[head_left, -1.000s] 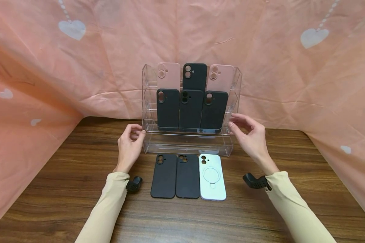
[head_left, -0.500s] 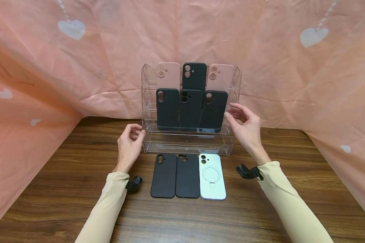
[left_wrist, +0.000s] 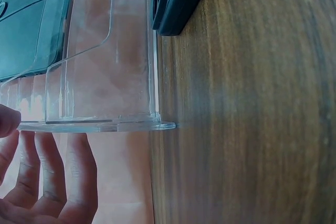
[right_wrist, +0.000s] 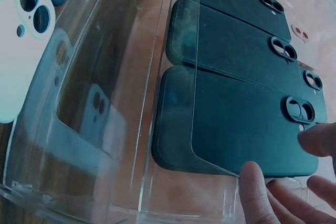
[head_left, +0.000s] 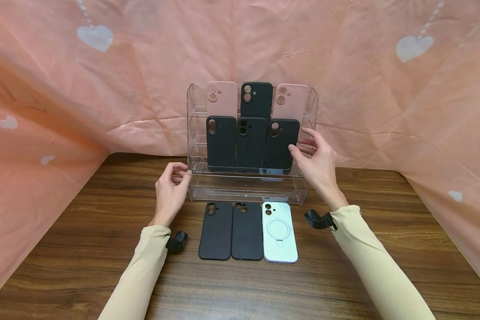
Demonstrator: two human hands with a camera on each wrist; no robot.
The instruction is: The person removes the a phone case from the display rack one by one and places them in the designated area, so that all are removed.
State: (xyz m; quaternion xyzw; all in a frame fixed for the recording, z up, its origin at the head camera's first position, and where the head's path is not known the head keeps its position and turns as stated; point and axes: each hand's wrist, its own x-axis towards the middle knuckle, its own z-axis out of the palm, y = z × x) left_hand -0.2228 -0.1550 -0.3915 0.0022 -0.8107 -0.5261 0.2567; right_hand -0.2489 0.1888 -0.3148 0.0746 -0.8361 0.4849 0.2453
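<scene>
A clear tiered rack (head_left: 246,182) stands upright on the wooden table. My left hand (head_left: 171,192) grips its left side, thumb at the front edge and fingers along the outer face; in the left wrist view the thumb (left_wrist: 8,120) is at the clear panel. My right hand (head_left: 317,161) is at the right edge of the rightmost black phone case (head_left: 281,149) in the lower row. Its thumb (right_wrist: 317,139) overlaps that case's face near the camera cutout, and the other fingers are loosely bent beside the edge. Beside it in that row stand two black phone cases (head_left: 251,144).
Behind, a higher row holds a black phone case (head_left: 256,101) between two pink ones (head_left: 222,100). Before the rack lie two black cases (head_left: 215,231) and a white case (head_left: 280,235) with a ring. Pink cloth (head_left: 240,40) hangs behind and at both sides.
My right hand has moved left and upward from the rack's right side to the edge of the rightmost black phone case. My left hand keeps its place on the rack.
</scene>
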